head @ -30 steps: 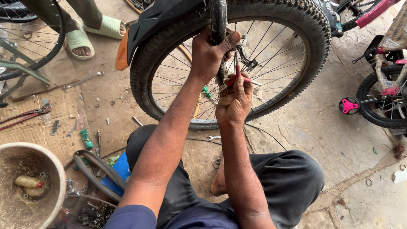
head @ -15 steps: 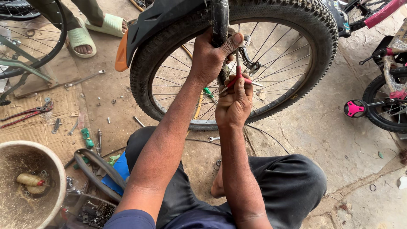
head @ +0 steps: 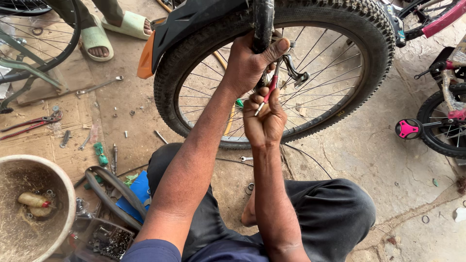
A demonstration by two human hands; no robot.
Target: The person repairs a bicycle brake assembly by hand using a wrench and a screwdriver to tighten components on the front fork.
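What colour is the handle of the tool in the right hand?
Red, with a thin metal shaft: the tool sticks up out of the right hand. It shows best in the head view.

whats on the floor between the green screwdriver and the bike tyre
In the head view, a small loose bolt lies on bare concrete between the green screwdriver and the bike tyre.

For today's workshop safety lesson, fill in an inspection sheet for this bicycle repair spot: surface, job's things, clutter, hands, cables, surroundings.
Surface: bare concrete floor, dusty, with flattened cardboard at left.
Job's things: knobbly bicycle wheel; red-handled tool at its brake.
Clutter: loose bolts, spanner, red pliers, tub, parts tray.
Hands: left hand grips the black frame tube; right hand closed on the tool.
Cables: thin wire on the floor.
Surroundings: another person's sandalled feet; pink bicycle.
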